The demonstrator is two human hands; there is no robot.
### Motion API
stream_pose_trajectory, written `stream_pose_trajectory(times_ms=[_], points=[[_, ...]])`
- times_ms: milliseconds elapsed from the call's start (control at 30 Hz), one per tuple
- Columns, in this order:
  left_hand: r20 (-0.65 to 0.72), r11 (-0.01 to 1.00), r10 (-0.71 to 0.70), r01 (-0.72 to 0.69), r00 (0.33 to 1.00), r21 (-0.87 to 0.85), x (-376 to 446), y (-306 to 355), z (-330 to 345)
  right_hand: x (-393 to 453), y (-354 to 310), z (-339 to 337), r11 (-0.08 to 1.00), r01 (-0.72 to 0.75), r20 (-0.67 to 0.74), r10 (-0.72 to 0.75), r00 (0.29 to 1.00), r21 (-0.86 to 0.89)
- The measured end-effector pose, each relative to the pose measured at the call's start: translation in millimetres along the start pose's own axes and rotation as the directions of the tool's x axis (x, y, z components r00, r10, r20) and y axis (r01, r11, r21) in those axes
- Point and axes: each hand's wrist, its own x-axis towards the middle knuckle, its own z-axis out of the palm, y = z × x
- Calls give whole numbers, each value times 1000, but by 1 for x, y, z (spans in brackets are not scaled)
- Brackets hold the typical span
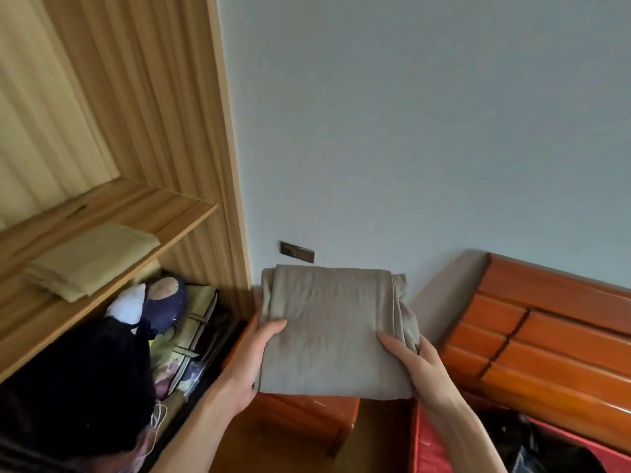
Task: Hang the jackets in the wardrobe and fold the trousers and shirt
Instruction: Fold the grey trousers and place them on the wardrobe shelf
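Note:
A folded grey-brown garment (331,329) is held up in the air in front of the pale wall, right of the wardrobe. My left hand (252,356) grips its left edge, thumb on top and fingers underneath. My right hand (413,363) grips the right edge the same way. The open wooden wardrobe (191,138) fills the left side. On its shelf (170,213) lies a folded pale yellow garment (92,261).
Under the shelf sit a dark garment (78,384), a navy-and-white soft item (153,302) and a zipped storage bag (191,339). A red-brown bedside cabinet (307,425) is below the hands. An orange wooden headboard (546,339) and a red bed (433,448) lie to the right.

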Motion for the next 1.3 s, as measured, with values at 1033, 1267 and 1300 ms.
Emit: stream_pose_trajectory(times_ms=[1033,1267,1300], points=[[-768,942,142,-323,624,-88,14,85,-228,224,-35,350,976,145,564,-28,825,-164],[-838,910,108,-392,535,-133,32,106,-276,243,-48,419,939,277,678,-68,732,-204],[-845,905,107,-403,524,-135,36,109,-282,250,-49,430,931,293,685,-69,726,-216]])
